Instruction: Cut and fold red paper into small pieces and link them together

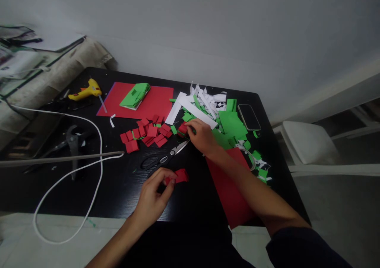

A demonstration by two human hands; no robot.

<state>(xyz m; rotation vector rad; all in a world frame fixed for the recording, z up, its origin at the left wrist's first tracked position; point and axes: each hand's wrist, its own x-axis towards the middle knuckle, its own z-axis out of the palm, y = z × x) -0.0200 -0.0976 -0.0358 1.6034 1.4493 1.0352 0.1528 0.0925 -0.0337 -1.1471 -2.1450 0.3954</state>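
"Pinching something, is the left hand point(158, 187)?"

"Yes, its thumb and fingers are pressed together upon a red strip point(182, 175), which points out to the right, above the front part of the table point(196, 204)."

"And the right hand point(203, 137)?"

"It reaches further, with its fingertips at a red piece point(182, 128). Whether it pinches this piece or only touches it, I cannot tell."

"What is lying between the two hands?"

"The scissors point(164, 159). Their tips are just beside the right hand, and their black handles are near the left one."

"Where are the other red pieces?"

"They form a loose heap point(152, 132) left of the right hand, in front of a red sheet point(160, 97), on which lies a green stack point(135, 95)."

"And behind the right hand?"

"White strips point(204, 103) and green paper point(233, 123), with a phone point(248, 116) beside them. A second red sheet point(221, 185) lies under the right forearm."

"At the left side?"

"A yellow glue gun point(86, 92), pliers point(73, 141) and a looped white cable point(101, 141)"
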